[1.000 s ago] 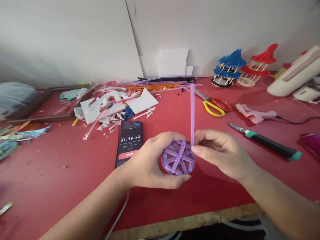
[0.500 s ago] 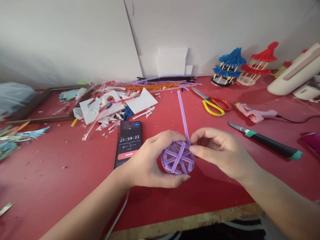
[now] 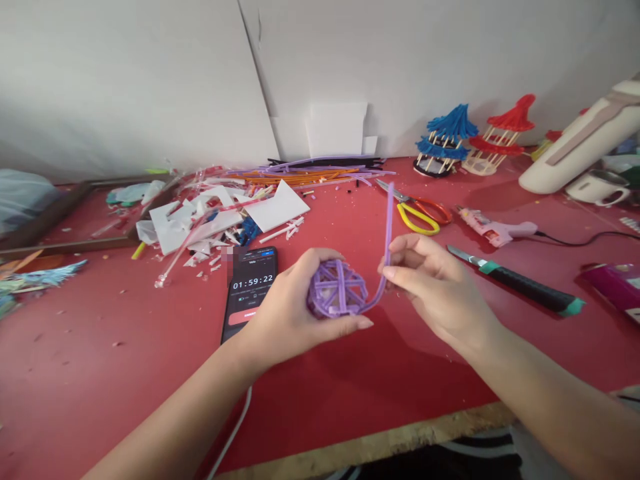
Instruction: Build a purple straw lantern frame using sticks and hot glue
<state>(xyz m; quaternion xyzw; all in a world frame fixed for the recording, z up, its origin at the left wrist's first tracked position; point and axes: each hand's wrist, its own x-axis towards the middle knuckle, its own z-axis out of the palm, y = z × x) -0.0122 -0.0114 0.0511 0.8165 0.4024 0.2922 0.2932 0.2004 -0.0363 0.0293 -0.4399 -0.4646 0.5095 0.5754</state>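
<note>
My left hand is closed around a round openwork ball of purple pipe cleaners, its thumb along the lower side. From the ball's lower right edge a loose purple pipe cleaner curves out and then rises upright. The fingertips of my right hand pinch this strand a little to the right of the ball. Both hands are held above the red table. Parts of the ball are hidden behind the left palm and fingers.
Left of my hands lies a phone showing a timer. Scissors, a pink glue gun and a utility knife are on the right. Paper scraps are heaped back left; blue and red roofed models stand behind.
My right hand has drawn away from the ball to the right, bending the loose strand outward. The left hand has turned the ball. The whole view has shifted slightly.
</note>
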